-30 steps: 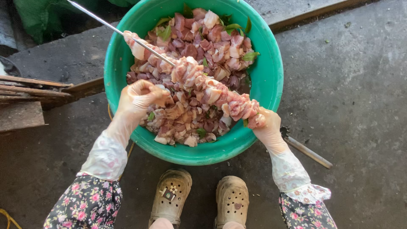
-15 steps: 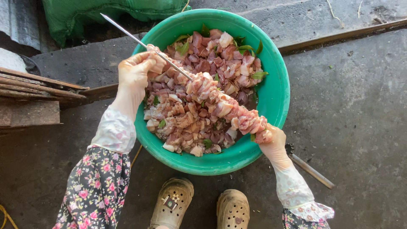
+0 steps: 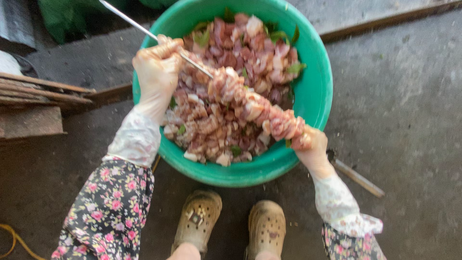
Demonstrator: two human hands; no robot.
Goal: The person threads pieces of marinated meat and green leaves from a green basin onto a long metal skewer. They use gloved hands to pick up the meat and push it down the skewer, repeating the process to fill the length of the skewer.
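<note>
**Skewer of meat held over a green basin**

A long metal skewer (image 3: 159, 39) lies slanted across the picture, from the upper left down to the lower right. Its lower half is loaded with pink pieces of threaded meat (image 3: 257, 108), packed close one after another. The upper part of the rod is bare and shiny, and its tip goes out of the frame at the top.

The left hand (image 3: 158, 72), in a thin clear glove, is closed around the bare rod just above the first piece of meat. The right hand (image 3: 313, 147), also gloved, grips the low end of the skewer, where the last pieces sit; this hand is near the rim of the basin.

Under the skewer stands a round green basin (image 3: 315, 82), filled with raw chopped meat (image 3: 231, 130) mixed with some green leaves (image 3: 284, 36). The basin rests on a dark concrete floor (image 3: 409, 106).

Both arms wear floral sleeves (image 3: 113, 207) with pale cuffs. Below the basin two muddy beige clogs (image 3: 197, 219) point toward it. A thin metal rod (image 3: 358, 178) lies on the floor just right of the right wrist. At the left edge there are stacked wooden boards (image 3: 38, 94).
</note>
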